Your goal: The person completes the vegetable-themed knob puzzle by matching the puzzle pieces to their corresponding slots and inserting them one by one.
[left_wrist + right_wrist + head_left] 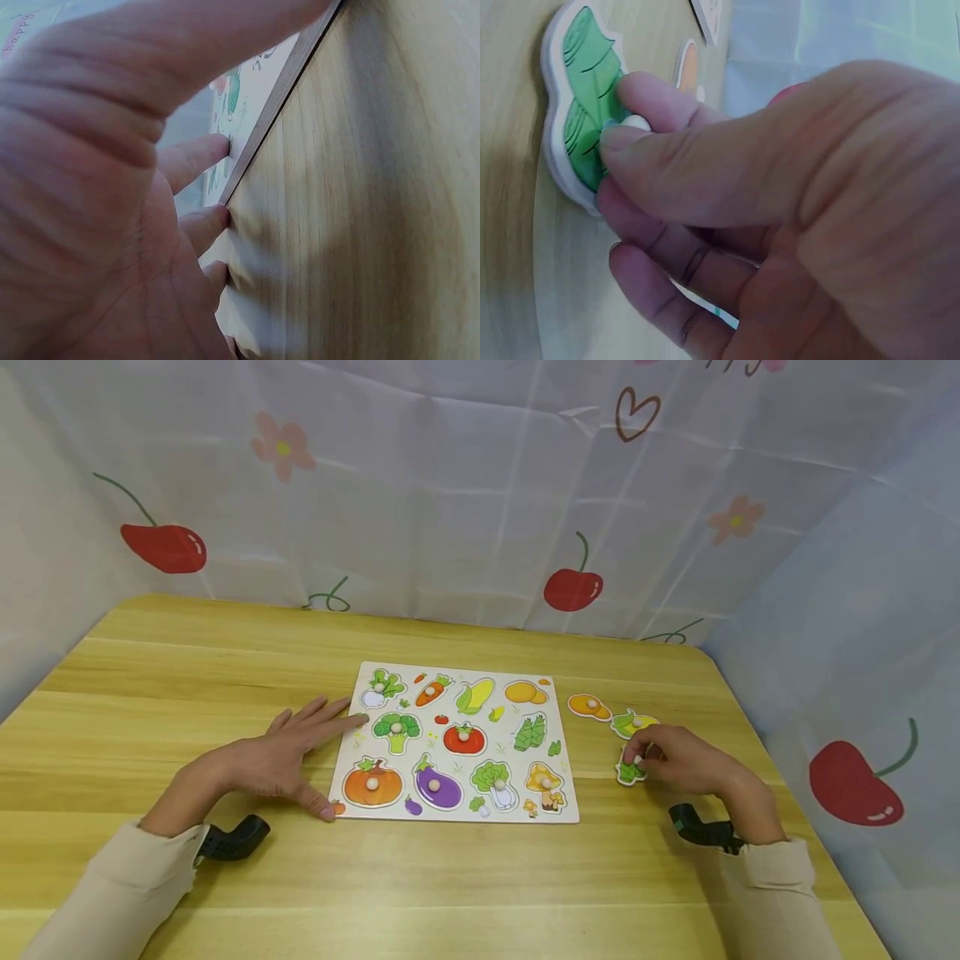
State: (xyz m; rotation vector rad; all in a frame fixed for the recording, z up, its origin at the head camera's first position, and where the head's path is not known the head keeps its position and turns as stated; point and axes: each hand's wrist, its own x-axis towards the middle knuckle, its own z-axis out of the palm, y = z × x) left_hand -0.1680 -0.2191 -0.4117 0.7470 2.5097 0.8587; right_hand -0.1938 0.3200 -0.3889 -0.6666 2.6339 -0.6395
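Observation:
A knobbed vegetable puzzle board (pixel 498 733) lies on the table in the head view. Along its left edge my left hand (pixel 270 764) is spread, the thumb near the lower corner and a fingertip on the board's top face. To the right of the board, my right hand (pixel 686 764) pinches the white knob of a green leafy puzzle piece (pixel 581 97) between thumb and index finger. Just beyond that hand are a corn piece (pixel 622 724) and an orange potato-like piece (pixel 582 705). Knobbed pieces such as the tomato (pixel 465 745) and pumpkin (pixel 360 793) sit in the board.
The wooden table (pixel 450 893) runs back to a hanging sheet (pixel 450 527) printed with cherries and flowers. On the board, the corn (pixel 475 697), orange (pixel 517 692) and green (pixel 529 735) pictures at the right show no knobs. Black wrist devices (pixel 236 839) are worn at both cuffs.

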